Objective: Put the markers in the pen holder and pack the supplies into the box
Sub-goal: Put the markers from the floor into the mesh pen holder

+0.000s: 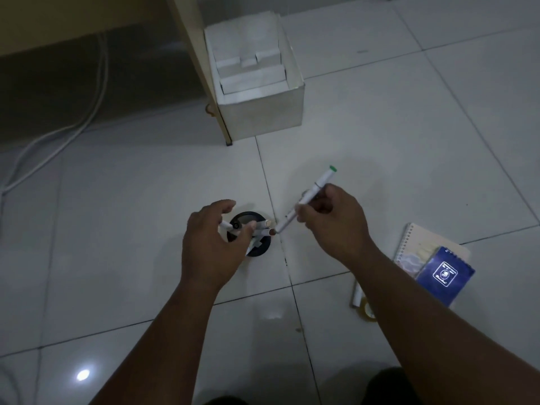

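Observation:
A black round pen holder [248,219] stands on the tiled floor with a few white markers [264,230] leaning in it. My left hand [213,244] curls around the holder's left side, fingers touching the markers. My right hand [333,220] grips a white marker with a green cap [317,187], tilted, its lower tip just right of the holder's rim. Further right lie a spiral notebook [420,238] with a small blue notepad [444,276] on it, one more white marker [357,296] and a tape roll [368,312]. The white box [263,112] stands open at the back.
Inside the box are white foam or cardboard inserts [251,74]. A wooden furniture leg [201,68] stands against the box's left side. White cables [73,127] trail over the floor at the left. My knees show at the bottom edge.

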{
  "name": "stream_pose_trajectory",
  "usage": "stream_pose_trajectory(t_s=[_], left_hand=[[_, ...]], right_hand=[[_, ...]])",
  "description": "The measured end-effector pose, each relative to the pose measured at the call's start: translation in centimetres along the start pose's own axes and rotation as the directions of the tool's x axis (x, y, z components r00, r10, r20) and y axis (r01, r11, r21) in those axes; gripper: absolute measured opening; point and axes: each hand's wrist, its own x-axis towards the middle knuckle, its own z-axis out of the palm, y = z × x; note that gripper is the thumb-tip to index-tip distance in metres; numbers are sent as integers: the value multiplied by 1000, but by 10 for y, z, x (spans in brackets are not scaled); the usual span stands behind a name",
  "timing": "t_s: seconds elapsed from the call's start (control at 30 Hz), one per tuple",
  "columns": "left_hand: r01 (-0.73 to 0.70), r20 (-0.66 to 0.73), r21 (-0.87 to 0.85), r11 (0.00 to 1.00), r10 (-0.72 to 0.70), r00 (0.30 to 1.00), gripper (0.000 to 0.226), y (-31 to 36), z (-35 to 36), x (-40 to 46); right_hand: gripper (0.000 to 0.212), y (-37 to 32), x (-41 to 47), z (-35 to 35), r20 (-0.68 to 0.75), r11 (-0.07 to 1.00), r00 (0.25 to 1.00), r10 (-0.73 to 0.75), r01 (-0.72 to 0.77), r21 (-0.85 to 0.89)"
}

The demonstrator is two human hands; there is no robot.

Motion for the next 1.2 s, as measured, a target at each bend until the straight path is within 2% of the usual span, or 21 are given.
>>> stream_pose_trajectory(t_s=[0.1, 0.17, 0.27, 0.33, 0.4, 0.5, 0.57, 0.7, 0.77, 0.83, 0.97, 1.03, 1.1, 1.2], left_hand=[[-129, 75, -37, 991, 131, 988, 53, 9, -6, 0], [-140, 123, -101, 985, 152, 981, 53, 17, -6, 1], [-122, 110, -129, 984, 137, 984, 32, 26, -3, 6], [-121, 95, -119, 985, 133, 987, 19, 26, -2, 9], [-61, 80, -125, 990, 72, 994, 12, 24, -1, 9], [-36, 43, -91, 995, 40, 998, 11, 16, 3, 8], [12, 40, -72, 997, -9, 999, 15, 13, 5, 8], [51, -14, -39, 998, -51, 999, 9, 11, 12, 9], [13, -61, -3, 1000, -14, 998, 13, 11, 17, 10], [-11, -72, 115, 993, 20, 997, 17, 6, 23, 11], [13, 15, 338, 941, -20, 1000, 24, -8, 30, 12], [-33, 88, 459, 888, -8, 996, 23, -16, 31, 14], [-44, 116, 435, 899, -8, 993, 23, -16, 28, 14], [-27, 69, 293, 956, 8, 998, 30, -7, 21, 7]], right_hand=[[13, -29, 4, 5, 21, 988, 992, -128, 130, -85], [13, -43, 3, 9, 69, 977, 980, -186, 192, -97], [13, -53, -1, 11, 160, 977, 967, -200, 208, -37], [15, -50, -3, 9, 181, 987, 970, -162, 157, 43], [18, -35, -3, 2, 113, 994, 990, -79, 69, 86], [19, 11, -1, -14, -135, 992, 990, 30, -47, -120], [26, 50, -3, -24, -205, 940, 971, 122, -179, -291], [44, 111, -13, -34, -179, 811, 937, 299, -349, -469], [46, 123, -20, -33, -155, 804, 933, 325, -359, -474], [45, 129, -24, -31, -138, 821, 940, 312, -340, -458], [40, 134, -24, -27, -151, 837, 943, 296, -333, -435], [43, 134, -23, -26, -151, 851, 939, 308, -343, -398], [50, 132, -21, -28, -131, 861, 933, 335, -359, -359], [59, 120, -19, -28, -101, 895, 932, 347, -361, -261]])
